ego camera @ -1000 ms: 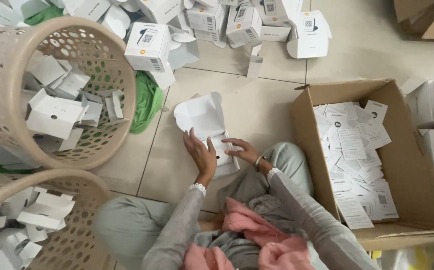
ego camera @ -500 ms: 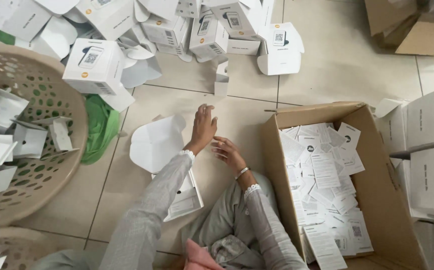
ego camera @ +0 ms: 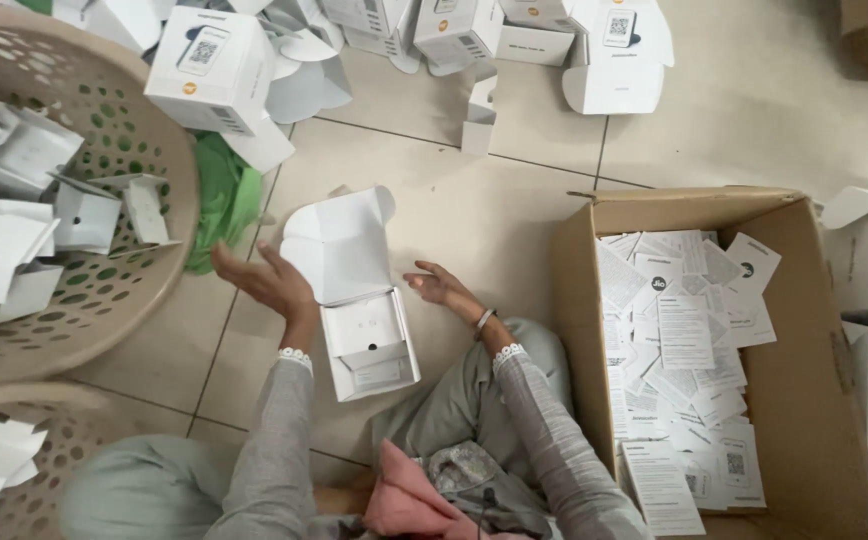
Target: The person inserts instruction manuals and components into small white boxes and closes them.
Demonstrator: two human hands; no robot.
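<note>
A small white cardboard carton (ego camera: 366, 338) lies open on the beige tiled floor (ego camera: 474, 225) just in front of the seated person's knees, its rounded lid flap thrown back toward 12 o'clock and a white paper insert showing inside. The left hand (ego camera: 262, 282) hangs at the carton's 9 o'clock, fingers spread and loose, holding nothing, close to the lid flap but whether it touches cannot be told. The right hand (ego camera: 437, 285) sits at the carton's 3 o'clock, fingers also apart and empty, just off the carton's edge. Farther out at 9 o'clock stands a tan perforated plastic basket (ego camera: 149, 215) filled with folded white cartons, with a crumpled green plastic bag (ego camera: 222, 200) between it and the open carton. At 3 o'clock stands a brown cardboard box (ego camera: 804, 400) holding loose printed white leaflets. At 12 o'clock more white printed cartons (ego camera: 212, 68) lie scattered on the floor.
</note>
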